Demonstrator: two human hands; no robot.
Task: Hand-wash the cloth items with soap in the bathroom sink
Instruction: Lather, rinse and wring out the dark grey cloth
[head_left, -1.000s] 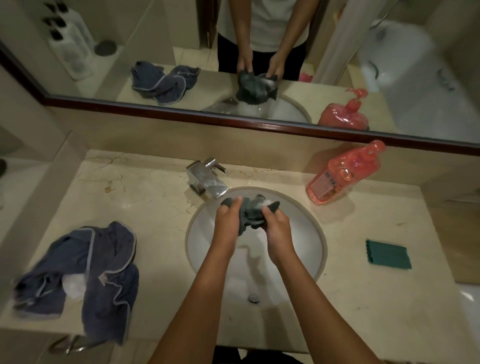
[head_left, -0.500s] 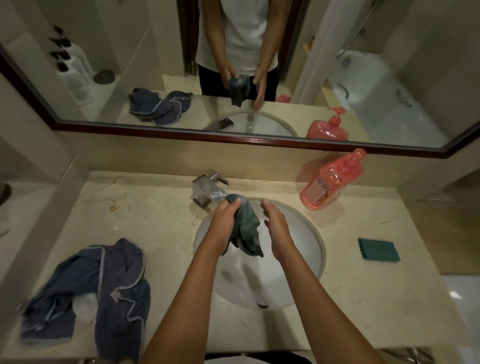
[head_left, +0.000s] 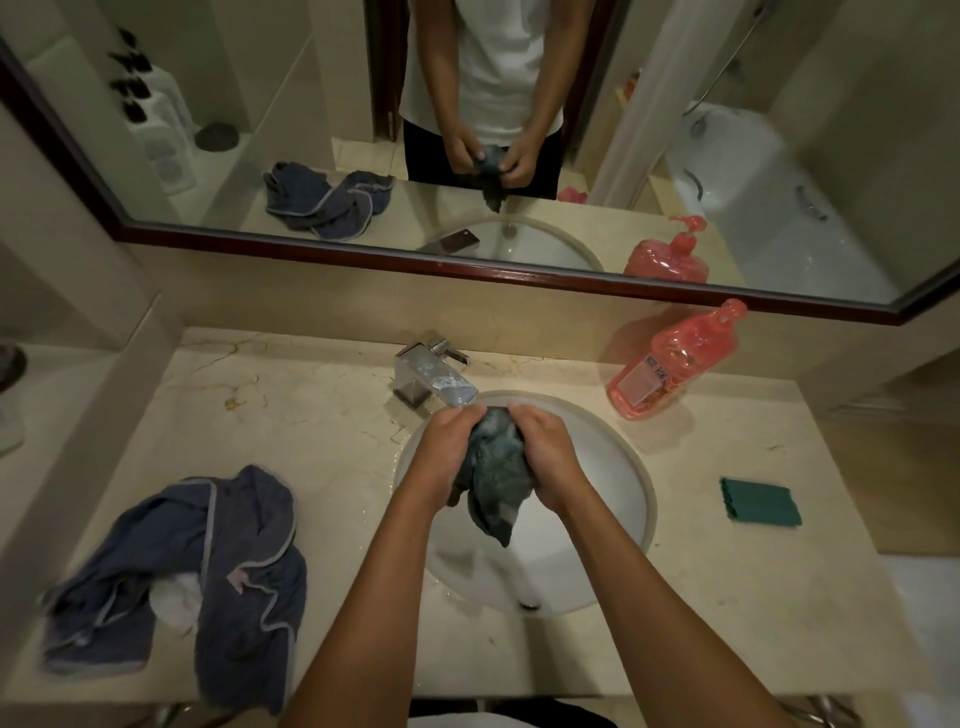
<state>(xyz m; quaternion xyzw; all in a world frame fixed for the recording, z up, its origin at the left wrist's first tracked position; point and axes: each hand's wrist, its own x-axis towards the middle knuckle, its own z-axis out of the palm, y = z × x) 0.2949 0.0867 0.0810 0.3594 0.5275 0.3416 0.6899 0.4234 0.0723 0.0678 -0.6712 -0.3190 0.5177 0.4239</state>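
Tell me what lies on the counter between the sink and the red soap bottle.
Nothing: the head view shows only bare counter between sink and soap bottle.

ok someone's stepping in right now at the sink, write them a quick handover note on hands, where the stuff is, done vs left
Left hand and right hand both grip the dark green cloth, bunched and held above the sink just in front of the faucet.
The blue-grey towel lies crumpled on the counter left of the sink.
The pink soap bottle stands at the back right; a green pad lies on the counter to the right.
Done: green cloth is mid-scrub, looks wet.
Left: finish and rinse it, then wash the blue-grey towel.
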